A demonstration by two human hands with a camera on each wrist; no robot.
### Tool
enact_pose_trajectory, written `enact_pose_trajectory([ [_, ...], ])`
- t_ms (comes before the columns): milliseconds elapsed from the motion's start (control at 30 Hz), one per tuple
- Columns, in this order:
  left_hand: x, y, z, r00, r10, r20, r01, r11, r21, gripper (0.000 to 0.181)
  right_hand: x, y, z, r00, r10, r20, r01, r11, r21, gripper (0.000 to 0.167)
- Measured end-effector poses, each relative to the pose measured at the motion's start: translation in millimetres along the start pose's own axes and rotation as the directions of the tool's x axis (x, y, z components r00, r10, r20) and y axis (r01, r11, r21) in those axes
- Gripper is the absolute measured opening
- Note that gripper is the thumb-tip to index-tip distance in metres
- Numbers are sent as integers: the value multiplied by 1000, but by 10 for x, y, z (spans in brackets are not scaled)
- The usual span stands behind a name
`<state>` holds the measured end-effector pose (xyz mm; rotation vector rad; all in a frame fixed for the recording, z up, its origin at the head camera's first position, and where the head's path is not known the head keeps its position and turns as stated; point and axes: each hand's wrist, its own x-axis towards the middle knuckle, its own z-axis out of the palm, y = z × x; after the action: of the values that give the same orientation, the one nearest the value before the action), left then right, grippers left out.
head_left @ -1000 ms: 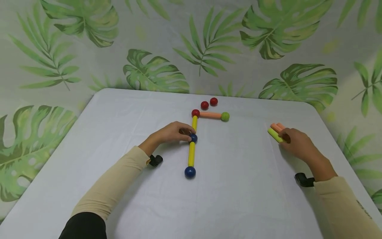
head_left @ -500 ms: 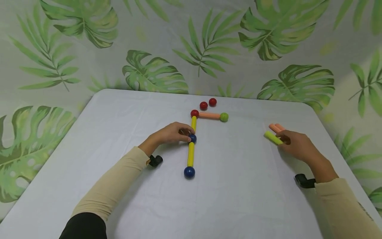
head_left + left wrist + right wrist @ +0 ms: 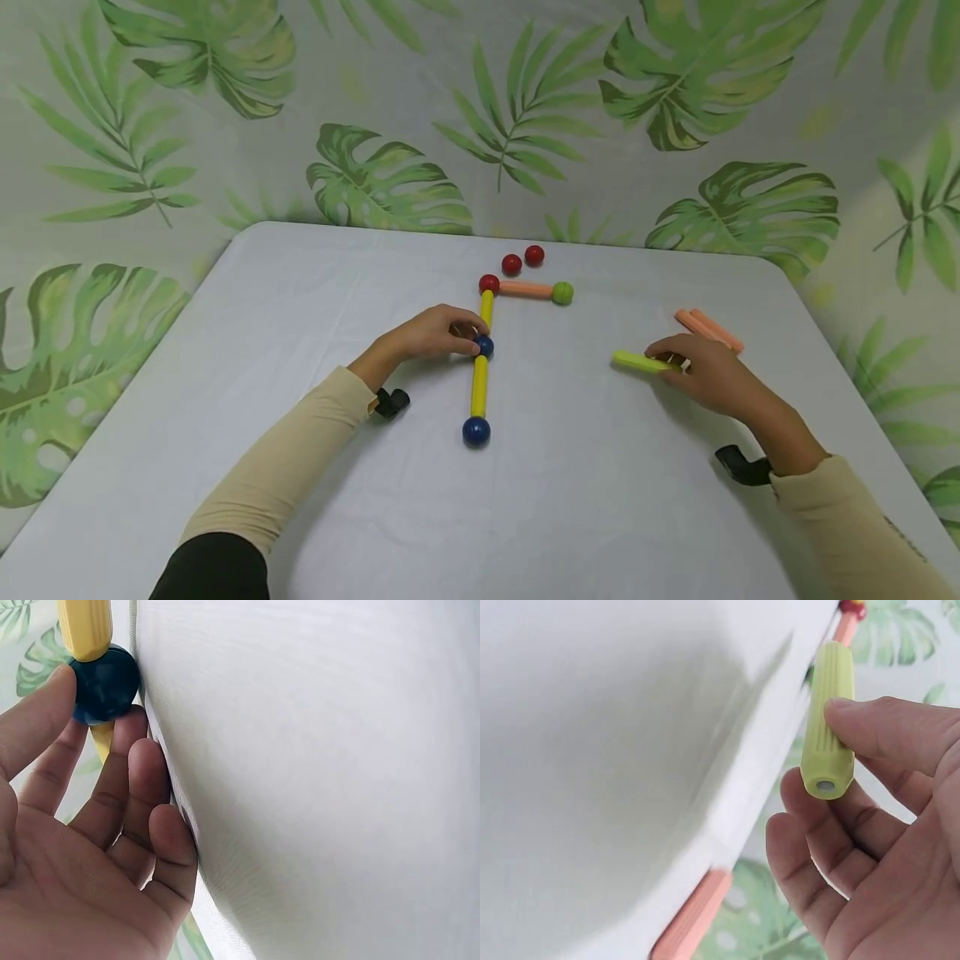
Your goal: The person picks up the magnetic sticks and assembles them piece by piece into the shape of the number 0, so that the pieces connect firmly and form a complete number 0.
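Note:
My left hand (image 3: 435, 333) pinches the middle blue ball (image 3: 484, 346) between thumb and fingers; the left wrist view shows the thumb against that ball (image 3: 106, 684). One yellow stick (image 3: 487, 307) runs from it up to a red ball (image 3: 489, 284), another yellow stick (image 3: 479, 387) down to a second blue ball (image 3: 476, 432). My right hand (image 3: 708, 375) pinches a yellow-green stick (image 3: 634, 361) by its right end. In the right wrist view the thumb lies on this stick (image 3: 828, 720), and a grey disc shows in its near end.
An orange stick (image 3: 527, 290) joins the red ball to a green ball (image 3: 562, 292). Two loose red balls (image 3: 512, 265) lie behind them. Two orange sticks (image 3: 708, 327) lie side by side beyond my right hand on the white table (image 3: 360, 517).
My right hand has drawn the yellow-green stick away from the two orange ones, leftward toward the middle of the table. The left hand has stayed at the middle blue ball.

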<state>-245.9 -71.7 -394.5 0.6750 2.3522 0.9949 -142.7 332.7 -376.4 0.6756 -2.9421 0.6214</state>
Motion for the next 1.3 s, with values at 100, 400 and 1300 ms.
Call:
enact_pose_trajectory([
  [100,-1,6,6,1000,-2,-8,2,1000,7,31,18,-92,51,1000,-14,14,13,999,32,31],
  [400,24,28,16,1000,3,-29,-1,999,39,31,80,-315,158,994,-4,109,-8,994,111,31],
  [1300,189,6,-88,1000,-5,-13,5,1000,27,33,215,-694,424,965,-106,240,45,968,248,32],
])
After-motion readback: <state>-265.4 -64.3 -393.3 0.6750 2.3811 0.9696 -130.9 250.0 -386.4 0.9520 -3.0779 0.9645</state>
